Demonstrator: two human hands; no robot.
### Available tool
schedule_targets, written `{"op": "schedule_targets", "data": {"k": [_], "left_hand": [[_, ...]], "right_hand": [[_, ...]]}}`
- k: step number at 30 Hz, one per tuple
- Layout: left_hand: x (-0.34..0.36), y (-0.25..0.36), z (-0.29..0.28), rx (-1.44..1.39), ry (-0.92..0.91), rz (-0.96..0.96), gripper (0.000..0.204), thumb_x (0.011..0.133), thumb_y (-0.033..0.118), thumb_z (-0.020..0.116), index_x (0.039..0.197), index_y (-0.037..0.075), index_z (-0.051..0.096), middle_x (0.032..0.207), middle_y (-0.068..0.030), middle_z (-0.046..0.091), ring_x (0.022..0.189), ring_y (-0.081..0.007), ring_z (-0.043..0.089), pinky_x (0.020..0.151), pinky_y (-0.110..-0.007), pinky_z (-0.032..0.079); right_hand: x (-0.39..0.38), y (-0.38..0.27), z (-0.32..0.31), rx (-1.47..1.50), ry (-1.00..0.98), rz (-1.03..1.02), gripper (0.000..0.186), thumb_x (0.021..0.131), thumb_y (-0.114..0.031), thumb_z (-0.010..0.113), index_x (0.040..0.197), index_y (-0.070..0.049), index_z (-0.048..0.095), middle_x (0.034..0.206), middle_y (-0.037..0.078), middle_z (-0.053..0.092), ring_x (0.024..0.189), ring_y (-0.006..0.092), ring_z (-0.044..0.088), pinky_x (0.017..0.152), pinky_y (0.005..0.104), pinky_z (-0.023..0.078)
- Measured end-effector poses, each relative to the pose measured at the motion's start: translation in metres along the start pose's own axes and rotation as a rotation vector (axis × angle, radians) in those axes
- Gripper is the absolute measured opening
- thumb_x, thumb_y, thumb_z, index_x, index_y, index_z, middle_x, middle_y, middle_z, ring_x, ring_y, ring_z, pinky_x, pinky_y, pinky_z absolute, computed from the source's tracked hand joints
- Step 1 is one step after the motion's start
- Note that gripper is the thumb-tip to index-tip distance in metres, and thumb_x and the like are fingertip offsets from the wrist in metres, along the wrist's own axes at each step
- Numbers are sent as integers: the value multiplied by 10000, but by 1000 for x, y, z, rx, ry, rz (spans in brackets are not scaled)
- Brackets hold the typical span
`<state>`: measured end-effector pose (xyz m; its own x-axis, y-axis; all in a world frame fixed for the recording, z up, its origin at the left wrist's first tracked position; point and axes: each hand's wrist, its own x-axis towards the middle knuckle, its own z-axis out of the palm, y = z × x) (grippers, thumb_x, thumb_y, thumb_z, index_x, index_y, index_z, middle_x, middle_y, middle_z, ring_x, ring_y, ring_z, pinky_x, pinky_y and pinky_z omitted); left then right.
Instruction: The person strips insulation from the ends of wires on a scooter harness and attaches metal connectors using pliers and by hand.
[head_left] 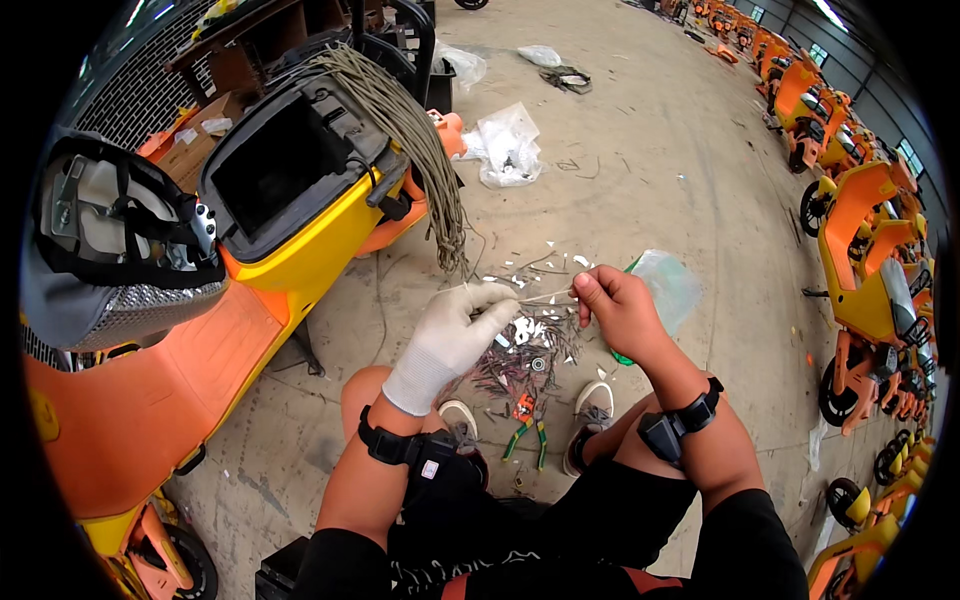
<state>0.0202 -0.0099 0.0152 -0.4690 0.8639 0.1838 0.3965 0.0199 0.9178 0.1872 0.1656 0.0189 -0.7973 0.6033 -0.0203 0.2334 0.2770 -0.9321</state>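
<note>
Hands [455, 335] [620, 305] pinching-close around one pale strand [545, 296]

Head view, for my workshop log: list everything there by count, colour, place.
Strand: one, pale, centre
Scooter: one, orange and yellow, left
Cable bundle: one, olive, draped over scooter
Seat-like part: one, grey and black, on scooter
Scraps: many, white and dark, floor
Pliers: one, green-handled, below scraps
Plastic bags: several, whitish, floor
Parked scooters: many, orange and yellow, right
Shoes: two, grey-white, beside pliers
Armbands: two, black, forearms
Left hand: one, white-gloved, gripping strand
Right hand: one, bare, gripping strand
</note>
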Motion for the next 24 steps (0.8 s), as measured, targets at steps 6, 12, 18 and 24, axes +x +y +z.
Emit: {"op": "schedule_targets", "data": {"k": [6, 12, 18, 24], "left_hand": [[1, 3, -6, 368, 112, 523, 135, 811, 78, 725, 944, 71, 700, 752, -78, 643, 652, -269, 628, 596, -346, 496], [3, 6, -11, 570, 208, 670, 181, 787, 69, 728, 960, 112, 697, 770, -77, 668, 655, -261, 637, 598, -349, 509], [2, 7, -2, 124, 209, -40, 219, 929, 181, 634, 1025, -7, 690, 806, -100, 694, 668, -170, 638, 653, -295, 508], [5, -13, -9, -445, 146, -311, 177, 931, 162, 616, 958, -7, 664, 698, 40, 528, 603, -49, 457, 543, -221, 353]], "right_hand": [[-5, -7, -15, 633, -359, 574, 267, 999, -238, 582, 795, -68, 559, 586, -57, 432, 490, 58, 394, 435, 220, 280], [3, -9, -16, 859, -407, 762, 234, 1006, -208, 556, 819, -68, 536, 593, -69, 394, 473, 44, 326, 398, 200, 228], [2, -6, -14, 213, -126, 121, 472, 978, -348, 633, 1290, -3, 551, 1020, 85, 670, 964, 203, 653, 827, 340, 520], [-9, -13, -18, -414, 170, -473, 855, 729, -188, 856, 1447, -87, 402, 1362, 154, 509, 1304, 349, 462, 1072, 454, 398]]}}
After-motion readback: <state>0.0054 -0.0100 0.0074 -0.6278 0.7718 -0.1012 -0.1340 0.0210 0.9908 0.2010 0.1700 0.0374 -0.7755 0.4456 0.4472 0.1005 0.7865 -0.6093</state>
